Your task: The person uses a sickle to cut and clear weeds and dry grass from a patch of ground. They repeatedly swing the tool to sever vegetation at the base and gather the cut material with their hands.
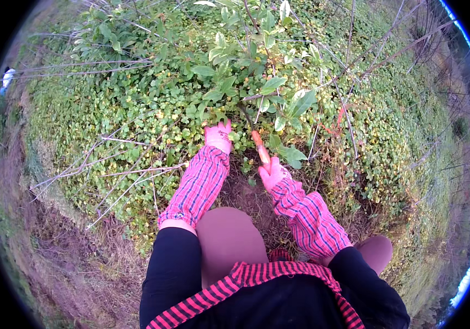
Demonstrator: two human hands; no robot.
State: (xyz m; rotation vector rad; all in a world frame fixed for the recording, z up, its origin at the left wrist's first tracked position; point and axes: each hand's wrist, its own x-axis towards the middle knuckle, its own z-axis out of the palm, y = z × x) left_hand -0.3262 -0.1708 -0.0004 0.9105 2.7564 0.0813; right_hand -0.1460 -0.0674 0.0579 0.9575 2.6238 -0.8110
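Note:
My left hand (218, 136), in a pink glove with a checked sleeve cover, reaches into low green leaves, its fingertips partly hidden by them. At the lower right of it, my right hand (274, 172), gloved the same way, is closed on the orange handle (261, 149) of a hand tool. A dark, narrow, curved part, perhaps its blade (246, 115), runs from the handle up into the foliage; its far end is hidden, so I cannot tell the kind of tool. A broad-leaved shrub (274, 84) stands just beyond both hands.
Dense leafy ground cover (128, 103) spreads ahead and to both sides. Dry cut-looking stems (144, 170) lie at the left, and thin bare branches (383, 37) cross the upper right. My knee (233, 238) is bent close below the hands, over brown dry grass (95, 271).

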